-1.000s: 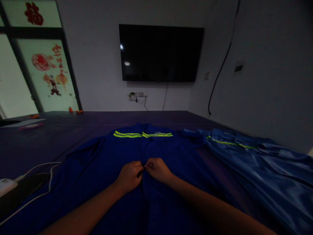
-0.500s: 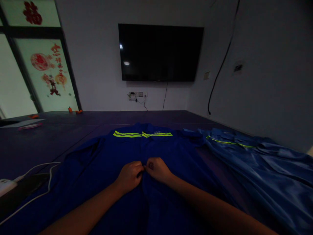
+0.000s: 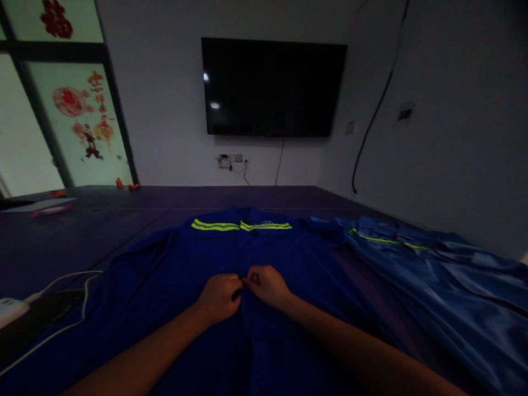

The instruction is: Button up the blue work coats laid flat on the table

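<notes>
A dark blue work jacket (image 3: 284, 253) with yellow-green reflective stripes across the chest lies spread out, collar away from me. At the middle of its front opening, my left hand (image 3: 223, 297) pinches the fabric edge with curled fingers. Right beside it, my right hand (image 3: 266, 283) grips the opposite edge between thumb and fingers. The two hands almost touch at the fingertips. Whatever small fastening may lie between them is hidden by the fingers and the dim light.
Another blue garment (image 3: 437, 275) with a yellow-green stripe lies to the right. At the left are a white power strip (image 3: 12, 312), a white cable (image 3: 84, 297) and a dark flat object (image 3: 49, 311). A television (image 3: 274, 88) hangs on the wall; a black cable (image 3: 377, 107) dangles at right.
Both hands stay at the same spot on the jacket front with almost no visible movement. The whole view has shifted very slightly.
</notes>
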{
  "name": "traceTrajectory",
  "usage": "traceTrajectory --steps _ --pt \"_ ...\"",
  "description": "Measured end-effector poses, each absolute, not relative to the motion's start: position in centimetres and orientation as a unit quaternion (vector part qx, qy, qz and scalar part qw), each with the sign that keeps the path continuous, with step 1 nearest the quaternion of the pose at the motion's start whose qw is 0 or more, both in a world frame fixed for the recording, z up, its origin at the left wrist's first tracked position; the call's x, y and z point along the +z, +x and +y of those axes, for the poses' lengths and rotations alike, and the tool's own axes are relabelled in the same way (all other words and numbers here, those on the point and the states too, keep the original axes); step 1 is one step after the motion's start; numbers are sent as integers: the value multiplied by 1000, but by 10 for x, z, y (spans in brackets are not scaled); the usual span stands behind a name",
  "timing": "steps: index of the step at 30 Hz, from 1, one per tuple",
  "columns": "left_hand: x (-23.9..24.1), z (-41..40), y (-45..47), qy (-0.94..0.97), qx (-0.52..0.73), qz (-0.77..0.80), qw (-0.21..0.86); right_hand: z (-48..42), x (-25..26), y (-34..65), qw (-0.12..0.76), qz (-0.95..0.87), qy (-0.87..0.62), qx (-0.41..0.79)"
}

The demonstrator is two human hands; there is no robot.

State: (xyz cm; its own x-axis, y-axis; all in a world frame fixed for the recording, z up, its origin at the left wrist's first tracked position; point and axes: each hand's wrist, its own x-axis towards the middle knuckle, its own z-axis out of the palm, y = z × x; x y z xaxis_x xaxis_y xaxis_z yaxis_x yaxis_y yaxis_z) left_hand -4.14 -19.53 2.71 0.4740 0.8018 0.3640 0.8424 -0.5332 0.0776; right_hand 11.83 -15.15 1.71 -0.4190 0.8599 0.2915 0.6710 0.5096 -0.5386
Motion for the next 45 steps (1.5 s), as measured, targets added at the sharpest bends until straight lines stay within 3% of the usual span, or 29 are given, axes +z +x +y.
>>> traceTrajectory --steps 26,45 --pt "25 -196 -41 -841 -205 -496 65 -144 13 119 311 -808 -423 267" --pt "25 -193 -43 -857 -186 -479 37 -143 12 120 299 -818 -424 249"
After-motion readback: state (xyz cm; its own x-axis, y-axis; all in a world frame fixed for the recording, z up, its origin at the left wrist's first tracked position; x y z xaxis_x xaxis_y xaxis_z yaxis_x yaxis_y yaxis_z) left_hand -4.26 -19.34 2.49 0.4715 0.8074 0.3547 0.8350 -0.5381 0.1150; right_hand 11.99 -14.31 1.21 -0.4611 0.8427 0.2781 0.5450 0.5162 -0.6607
